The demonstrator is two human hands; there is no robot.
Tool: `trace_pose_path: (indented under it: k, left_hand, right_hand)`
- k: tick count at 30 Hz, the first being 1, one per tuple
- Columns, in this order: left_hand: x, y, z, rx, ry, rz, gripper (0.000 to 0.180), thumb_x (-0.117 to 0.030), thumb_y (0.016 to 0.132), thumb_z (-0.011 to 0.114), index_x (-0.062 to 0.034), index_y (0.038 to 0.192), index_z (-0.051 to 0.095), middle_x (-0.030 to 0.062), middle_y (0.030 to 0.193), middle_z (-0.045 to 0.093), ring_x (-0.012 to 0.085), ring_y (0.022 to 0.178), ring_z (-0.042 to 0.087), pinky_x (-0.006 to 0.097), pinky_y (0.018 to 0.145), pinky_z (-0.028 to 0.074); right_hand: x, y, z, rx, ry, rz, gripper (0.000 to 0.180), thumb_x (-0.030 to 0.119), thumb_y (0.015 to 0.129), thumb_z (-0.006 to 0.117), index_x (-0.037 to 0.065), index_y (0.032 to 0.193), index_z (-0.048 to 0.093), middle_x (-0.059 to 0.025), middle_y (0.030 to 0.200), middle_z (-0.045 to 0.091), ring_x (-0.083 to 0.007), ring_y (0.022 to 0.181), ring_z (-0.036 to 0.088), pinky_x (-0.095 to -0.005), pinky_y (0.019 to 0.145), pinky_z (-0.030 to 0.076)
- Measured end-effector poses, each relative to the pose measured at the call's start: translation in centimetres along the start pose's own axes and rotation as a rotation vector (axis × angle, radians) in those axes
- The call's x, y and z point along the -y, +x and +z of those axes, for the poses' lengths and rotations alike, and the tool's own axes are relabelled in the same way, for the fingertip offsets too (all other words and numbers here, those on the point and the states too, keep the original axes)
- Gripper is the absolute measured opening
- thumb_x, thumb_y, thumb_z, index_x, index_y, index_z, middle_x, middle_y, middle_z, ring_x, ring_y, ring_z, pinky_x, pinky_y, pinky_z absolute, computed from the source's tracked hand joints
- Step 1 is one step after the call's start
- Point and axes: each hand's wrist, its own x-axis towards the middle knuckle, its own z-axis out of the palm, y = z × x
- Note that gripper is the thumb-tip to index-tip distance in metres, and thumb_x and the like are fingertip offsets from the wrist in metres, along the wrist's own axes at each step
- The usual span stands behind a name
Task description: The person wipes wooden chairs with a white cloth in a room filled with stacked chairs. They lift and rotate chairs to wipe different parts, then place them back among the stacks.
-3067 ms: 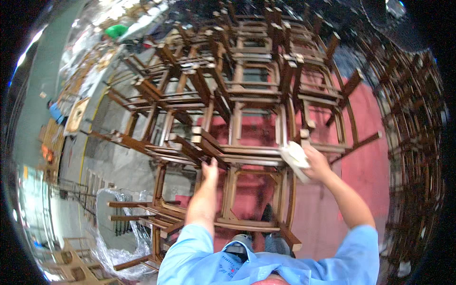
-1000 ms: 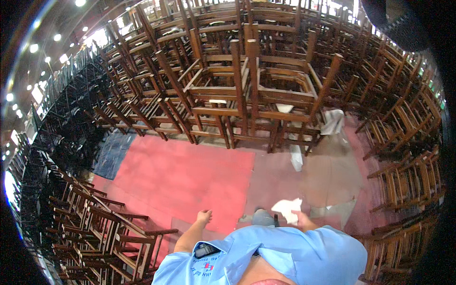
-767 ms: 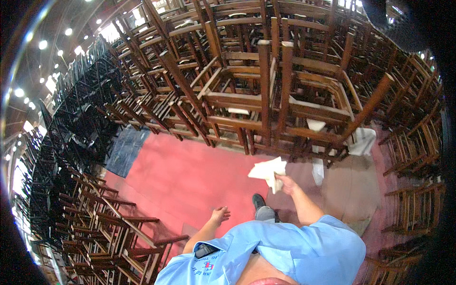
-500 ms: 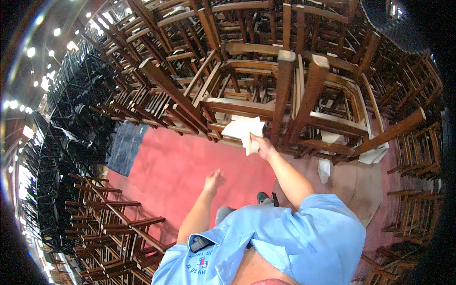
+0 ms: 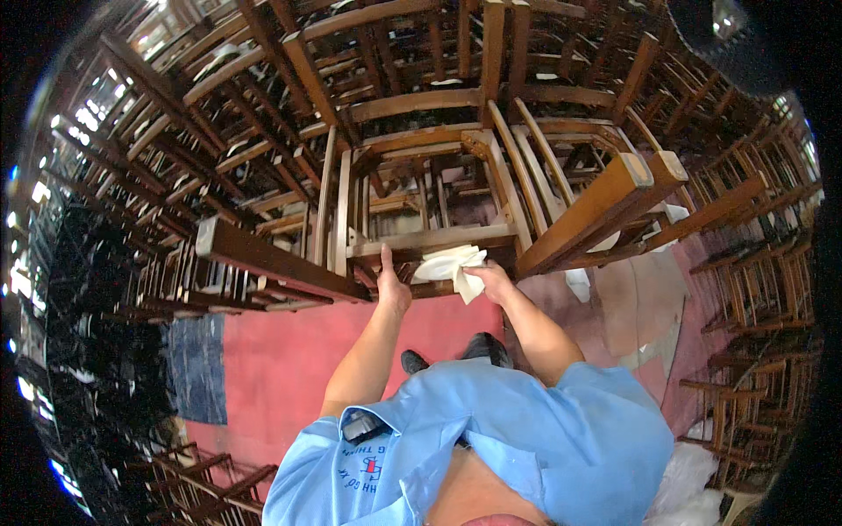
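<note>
Cloth (image 5: 452, 265) sits at the centre of the frame, a crumpled white rag bunched in my right hand (image 5: 491, 282), fingers closed around it and pressing it against the front rail (image 5: 430, 238) of the overturned wooden chair (image 5: 421, 188) just above. My left hand (image 5: 392, 285) is beside it, a little to the left, thumb up and fingers curled onto the same rail, so it grips the wood and holds nothing else.

Trouble, as I judge it, would come from the stack. Chairs are piled and interlocked across the whole upper half of the frame, and a thick leg (image 5: 276, 260) juts out at centre left, with two more legs (image 5: 605, 206) slanting out at centre right, both close to my forearms. A hard push with the rag could shift this chair against its neighbours and set the pile sliding. A loose corner of the rag hangs below my knuckles and could snag on a joint. My shoes (image 5: 456, 352) stand on the red floor (image 5: 281, 359) right under the overhang.
</note>
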Motion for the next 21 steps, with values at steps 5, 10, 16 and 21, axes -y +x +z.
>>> trace_pose_path:
  k: [5,10,16,21]
  left_hand:
    - [0.4,2.5,-1.0,0.153,-0.110,-0.031,0.080,-0.065,0.082,0.068,-0.0114,0.139,0.048,0.0093,0.135,0.053,0.0295,0.123,0.049,0.048,0.107,0.039]
    - [-0.4,1.9,0.7,0.183,-0.237,-0.100,0.065,-0.059,0.082,0.073,-0.0155,0.128,0.058,-0.0002,0.127,0.060,0.0181,0.113,0.054,0.035,0.096,0.041]
    - [-1.6,2.5,0.6,0.179,-0.283,-0.158,0.063,-0.057,0.085,0.070,-0.0164,0.130,0.057,0.0013,0.132,0.057,0.0206,0.120,0.051,0.039,0.103,0.039]
    - [-2.9,3.1,0.7,0.058,-0.249,-0.168,0.071,-0.059,0.081,0.073,-0.0163,0.134,0.054,0.0043,0.137,0.053,0.0266,0.123,0.049,0.049,0.106,0.036]
  right_hand:
    - [0.0,0.5,0.0,0.038,-0.015,0.001,0.035,-0.003,0.081,0.071,-0.006,0.114,0.060,-0.0145,0.106,0.070,-0.0261,0.094,0.070,-0.0371,0.085,0.056]
    - [-0.7,1.8,-0.2,-0.073,-0.059,-0.047,0.026,-0.003,0.080,0.070,-0.003,0.106,0.068,-0.0138,0.101,0.072,-0.0247,0.089,0.071,-0.0354,0.079,0.056]
    - [0.8,1.9,0.5,-0.060,-0.075,0.046,0.025,-0.003,0.078,0.070,-0.005,0.103,0.068,-0.0145,0.097,0.072,-0.0258,0.085,0.071,-0.0360,0.075,0.057]
    - [1.8,-2.2,1.2,0.025,-0.171,0.033,0.025,0.002,0.077,0.070,-0.007,0.100,0.068,-0.0134,0.091,0.071,-0.0234,0.079,0.070,-0.0356,0.072,0.056]
